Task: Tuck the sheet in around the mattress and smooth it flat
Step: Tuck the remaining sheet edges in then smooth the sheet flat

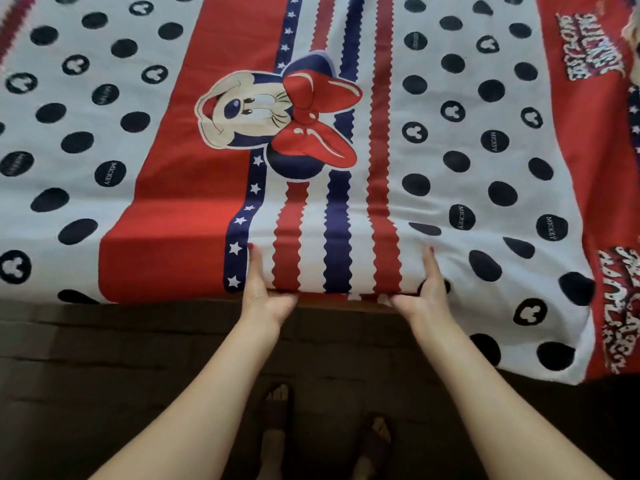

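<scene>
The sheet, printed with dark dots, red panels and wavy stripes, lies spread over the mattress and fills the upper view. Both hands hold its near edge. The left hand has its thumb laid on top beside the star band, with the fingers curled under the edge. The right hand grips the same way just right of the red stripes. To the right, the sheet hangs loose below the mattress edge, above a dark floor.
</scene>
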